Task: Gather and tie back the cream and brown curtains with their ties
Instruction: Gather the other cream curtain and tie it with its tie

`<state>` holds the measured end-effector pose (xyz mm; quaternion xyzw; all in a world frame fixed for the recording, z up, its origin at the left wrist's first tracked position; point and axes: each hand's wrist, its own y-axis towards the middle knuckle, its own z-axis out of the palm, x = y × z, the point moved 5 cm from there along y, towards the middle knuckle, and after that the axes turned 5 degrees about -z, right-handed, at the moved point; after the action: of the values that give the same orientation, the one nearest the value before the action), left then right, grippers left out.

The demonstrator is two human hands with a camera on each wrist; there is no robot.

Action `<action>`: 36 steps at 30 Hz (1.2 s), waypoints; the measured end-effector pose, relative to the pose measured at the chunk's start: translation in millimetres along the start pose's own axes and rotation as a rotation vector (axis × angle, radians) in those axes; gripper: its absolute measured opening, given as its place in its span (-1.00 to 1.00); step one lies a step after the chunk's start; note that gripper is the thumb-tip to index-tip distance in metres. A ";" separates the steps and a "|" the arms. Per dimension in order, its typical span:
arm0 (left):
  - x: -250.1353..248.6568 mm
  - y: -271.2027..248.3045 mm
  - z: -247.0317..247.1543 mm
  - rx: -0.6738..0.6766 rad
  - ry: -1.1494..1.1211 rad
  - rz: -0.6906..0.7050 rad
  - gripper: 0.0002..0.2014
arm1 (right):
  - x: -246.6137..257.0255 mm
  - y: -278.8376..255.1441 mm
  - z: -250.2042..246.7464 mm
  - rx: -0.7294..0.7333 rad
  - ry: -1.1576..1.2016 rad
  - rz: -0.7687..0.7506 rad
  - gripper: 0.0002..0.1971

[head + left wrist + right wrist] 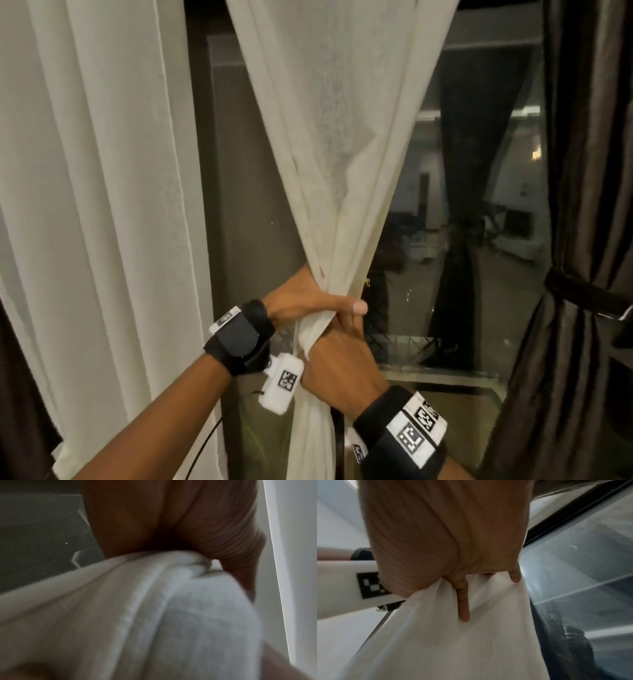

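Left hand [301,301]: raised at waist height, fingers and thumb wrapped around gathered fabric, thumb lying across the front. Right hand [342,363]: directly below and touching the left, fingers curled into the same bundle. Both forearms angle upward, wrists strapped.

Support: a window, its dark frame [202,171] standing upright and its glass pane [486,274] reflecting a dim room. A pale ledge [442,377] is running along the foot of the pane. Three hangings are falling in front of this window. At the left, a loose cream curtain [102,205] is dropping in straight folds and covering the frame's left side. At the centre, a gathered cream curtain [335,154] is narrowing downward to a tight bundle just before the glass. At the right, a brown curtain [589,137] is hanging beside the pane, a brown tie [579,296] cinching it at mid-height.
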<state>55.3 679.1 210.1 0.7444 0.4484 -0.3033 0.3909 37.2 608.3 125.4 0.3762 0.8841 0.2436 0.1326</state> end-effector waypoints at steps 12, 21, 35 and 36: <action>33.3 -28.9 -22.3 -0.371 -0.140 -0.146 -0.57 | -11.9 -19.5 18.1 -0.051 0.596 -0.123 0.01; 65.2 -55.8 17.0 -0.325 -0.057 -0.197 -0.47 | -65.7 -50.1 131.8 0.127 1.102 0.411 -0.49; 196.8 -118.1 94.8 -0.325 -0.486 -0.611 -0.73 | -91.3 -151.2 193.7 0.709 1.210 0.630 -0.47; 196.8 -117.5 96.0 -0.331 -0.513 -0.613 -0.77 | -92.8 -157.6 192.4 0.720 1.293 0.649 -0.49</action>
<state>20.8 716.1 -33.2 0.4044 0.5799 -0.5045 0.4956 86.2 510.0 -116.2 0.4184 0.6569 0.1397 -0.6115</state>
